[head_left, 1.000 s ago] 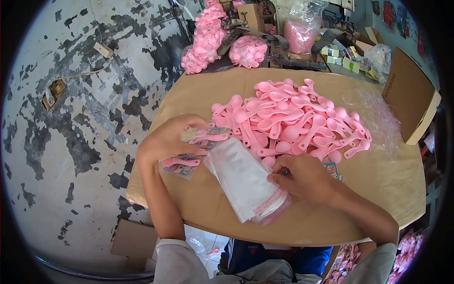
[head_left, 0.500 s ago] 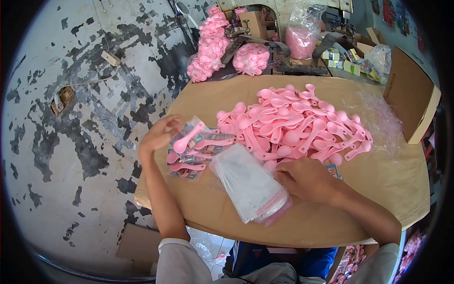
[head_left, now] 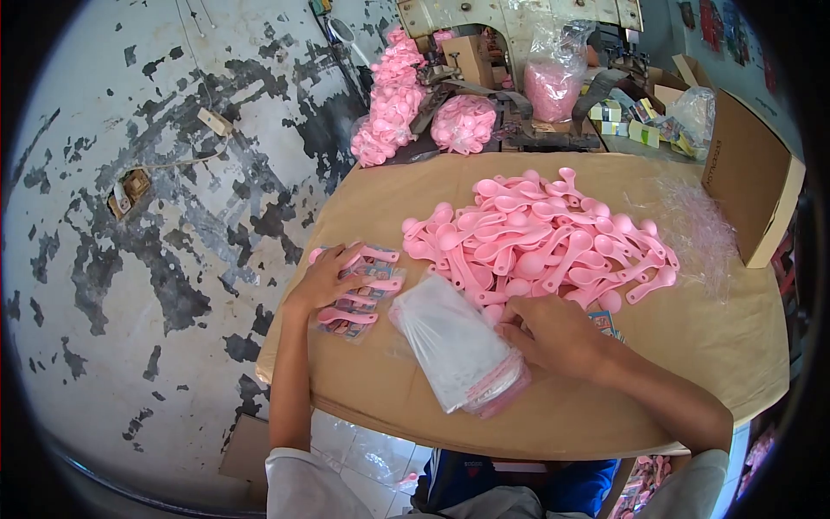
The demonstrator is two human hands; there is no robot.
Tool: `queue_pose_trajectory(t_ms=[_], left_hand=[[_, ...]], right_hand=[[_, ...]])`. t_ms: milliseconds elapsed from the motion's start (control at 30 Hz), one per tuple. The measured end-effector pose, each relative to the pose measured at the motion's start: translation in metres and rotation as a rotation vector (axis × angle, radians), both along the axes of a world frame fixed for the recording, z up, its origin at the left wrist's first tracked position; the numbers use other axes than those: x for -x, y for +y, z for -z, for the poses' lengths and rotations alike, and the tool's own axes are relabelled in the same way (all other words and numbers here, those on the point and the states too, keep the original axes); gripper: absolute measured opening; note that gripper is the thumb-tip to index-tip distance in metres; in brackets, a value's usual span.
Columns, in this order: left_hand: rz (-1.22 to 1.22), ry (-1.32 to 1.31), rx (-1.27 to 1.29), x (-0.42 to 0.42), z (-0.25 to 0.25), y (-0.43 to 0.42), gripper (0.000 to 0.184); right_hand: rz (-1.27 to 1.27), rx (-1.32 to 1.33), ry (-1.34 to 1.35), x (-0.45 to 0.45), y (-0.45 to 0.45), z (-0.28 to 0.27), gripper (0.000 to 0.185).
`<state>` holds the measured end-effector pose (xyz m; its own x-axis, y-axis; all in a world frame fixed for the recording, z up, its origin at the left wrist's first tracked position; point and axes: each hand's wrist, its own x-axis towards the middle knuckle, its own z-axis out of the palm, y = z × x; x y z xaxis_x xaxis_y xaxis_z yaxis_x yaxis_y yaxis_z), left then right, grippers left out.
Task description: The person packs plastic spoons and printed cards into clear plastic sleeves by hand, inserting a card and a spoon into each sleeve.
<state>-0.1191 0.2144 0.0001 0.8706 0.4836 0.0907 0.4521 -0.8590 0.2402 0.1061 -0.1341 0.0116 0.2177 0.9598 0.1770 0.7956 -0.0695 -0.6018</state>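
Observation:
My left hand (head_left: 328, 278) lies with fingers spread over a row of packed spoons (head_left: 347, 317), pink spoons on printed cards in clear plastic, at the left of the table. Right of it is a stack of clear plastic bags (head_left: 454, 342), with crumpled pinkish ends toward me. My right hand (head_left: 558, 336) is at the stack's right edge with curled fingers pressed together; whatever they hold is hidden. Behind both hands spreads a big heap of loose pink spoons (head_left: 536, 233). Part of a printed card (head_left: 603, 323) shows behind my right wrist.
The brown-covered table (head_left: 692, 346) ends close to my body. An open cardboard box (head_left: 750, 177) stands at the right beside crumpled clear plastic (head_left: 699, 225). Bagged pink spoons (head_left: 462, 124) and a clear bag of pink material (head_left: 553, 86) stand at the back.
My left hand has come down from above onto the packed spoons, and the tilted upper packet now lies flatter in the row. My right hand stays beside the bag stack.

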Motion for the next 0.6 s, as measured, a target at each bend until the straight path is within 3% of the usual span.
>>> queue_pose_trajectory(t_ms=[100, 200, 300, 400, 500, 600], left_hand=[[-0.052, -0.289, -0.022, 0.018, -0.001, -0.007, 0.078], [0.036, -0.191, 0.127, 0.037, 0.003, 0.013, 0.068], [-0.033, -0.352, 0.268, 0.042, -0.01, -0.006, 0.048], [-0.04, -0.329, 0.141, 0.031, -0.04, -0.015, 0.034], [0.098, -0.525, -0.419, 0.006, -0.058, -0.022, 0.031], [0.327, -0.422, -0.445, -0.016, -0.044, -0.003, 0.032]], right_hand=[[0.002, 0.021, -0.072, 0.0, 0.0, 0.0, 0.023], [0.005, -0.004, -0.1, 0.0, 0.001, 0.001, 0.025], [-0.004, -0.024, -0.101, -0.001, 0.002, 0.0, 0.025], [-0.004, -0.009, -0.109, -0.001, 0.002, 0.002, 0.024], [-0.01, -0.001, -0.122, 0.0, 0.002, -0.002, 0.022], [-0.021, -0.009, -0.116, 0.001, 0.0, -0.003, 0.022]])
